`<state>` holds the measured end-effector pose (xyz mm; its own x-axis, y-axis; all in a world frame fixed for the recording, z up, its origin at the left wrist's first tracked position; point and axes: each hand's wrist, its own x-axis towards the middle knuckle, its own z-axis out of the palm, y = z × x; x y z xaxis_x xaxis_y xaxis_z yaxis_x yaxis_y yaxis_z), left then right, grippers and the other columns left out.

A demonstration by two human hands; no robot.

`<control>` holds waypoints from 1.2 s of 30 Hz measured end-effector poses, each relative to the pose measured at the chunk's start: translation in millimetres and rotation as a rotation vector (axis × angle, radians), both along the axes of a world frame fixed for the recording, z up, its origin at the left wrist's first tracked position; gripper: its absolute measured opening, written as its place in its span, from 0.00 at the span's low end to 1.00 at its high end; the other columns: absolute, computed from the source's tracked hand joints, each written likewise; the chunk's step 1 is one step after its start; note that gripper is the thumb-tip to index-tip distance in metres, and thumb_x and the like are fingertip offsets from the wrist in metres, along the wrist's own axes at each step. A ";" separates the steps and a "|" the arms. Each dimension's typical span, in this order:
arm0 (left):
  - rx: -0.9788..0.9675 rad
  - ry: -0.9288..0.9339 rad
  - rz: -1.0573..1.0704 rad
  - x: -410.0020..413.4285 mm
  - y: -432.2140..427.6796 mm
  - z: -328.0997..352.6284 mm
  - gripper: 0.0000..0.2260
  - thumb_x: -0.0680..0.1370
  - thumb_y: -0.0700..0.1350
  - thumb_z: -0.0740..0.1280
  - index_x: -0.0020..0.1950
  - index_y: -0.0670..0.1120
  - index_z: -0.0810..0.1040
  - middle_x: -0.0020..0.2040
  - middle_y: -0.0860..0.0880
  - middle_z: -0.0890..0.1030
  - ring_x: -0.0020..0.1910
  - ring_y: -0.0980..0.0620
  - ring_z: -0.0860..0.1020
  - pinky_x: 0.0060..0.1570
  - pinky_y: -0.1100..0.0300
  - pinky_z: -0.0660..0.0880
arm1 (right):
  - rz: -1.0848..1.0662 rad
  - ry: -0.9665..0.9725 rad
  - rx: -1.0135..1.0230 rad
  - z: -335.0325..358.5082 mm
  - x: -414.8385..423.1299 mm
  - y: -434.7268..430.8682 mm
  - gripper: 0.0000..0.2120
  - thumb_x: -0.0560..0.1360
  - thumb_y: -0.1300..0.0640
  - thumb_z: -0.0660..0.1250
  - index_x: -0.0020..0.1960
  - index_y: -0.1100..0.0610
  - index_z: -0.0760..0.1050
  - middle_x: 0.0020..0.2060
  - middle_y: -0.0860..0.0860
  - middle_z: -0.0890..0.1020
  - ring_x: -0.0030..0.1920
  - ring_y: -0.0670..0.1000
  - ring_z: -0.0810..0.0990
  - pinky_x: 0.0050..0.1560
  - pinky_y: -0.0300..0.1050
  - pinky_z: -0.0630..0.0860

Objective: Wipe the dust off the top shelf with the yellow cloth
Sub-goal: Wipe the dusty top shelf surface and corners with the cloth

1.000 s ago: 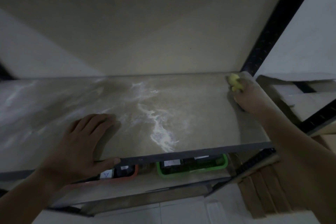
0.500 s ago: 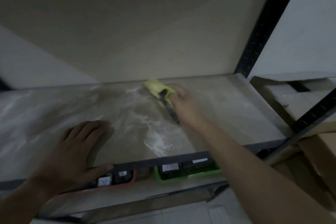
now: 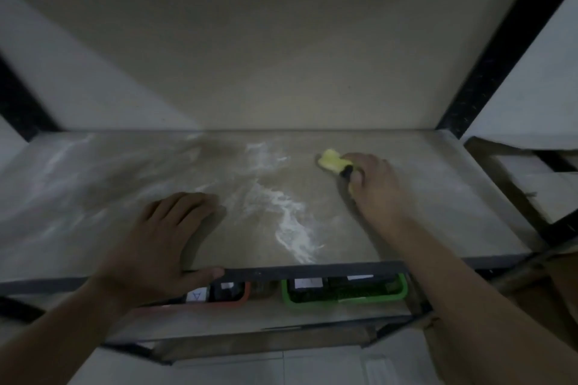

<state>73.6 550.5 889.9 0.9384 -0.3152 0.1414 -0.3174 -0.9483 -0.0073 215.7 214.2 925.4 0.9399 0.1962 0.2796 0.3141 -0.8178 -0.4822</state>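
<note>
Dust streaks remain on the top shelf. Our right hand, clenching the yellow cloth, swept back rightward; left hand rests released.

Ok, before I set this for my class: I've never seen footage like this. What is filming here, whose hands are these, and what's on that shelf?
No machine here: a person wears one camera on the head, looking down at their own bare hands. The left hand rests flat on the top shelf, thumb over its front edge. The right hand grips a yellow cloth against the shelf. White dust streaks the middle. Below sit an orange tray and a green tray.
</note>
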 end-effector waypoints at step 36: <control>-0.072 0.012 0.008 -1.1 1.4 2.4 0.44 0.74 0.76 0.61 0.78 0.43 0.71 0.77 0.45 0.71 0.75 0.42 0.69 0.75 0.44 0.65 | 0.146 0.044 -0.128 17.1 -28.8 -14.5 0.25 0.73 0.66 0.65 0.69 0.54 0.73 0.68 0.54 0.75 0.64 0.56 0.75 0.64 0.41 0.67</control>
<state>72.5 551.9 892.3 0.9427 -0.2971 0.1518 -0.3094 -0.9487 0.0649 187.0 199.6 942.5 0.9097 0.3624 0.2029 0.4147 -0.8210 -0.3925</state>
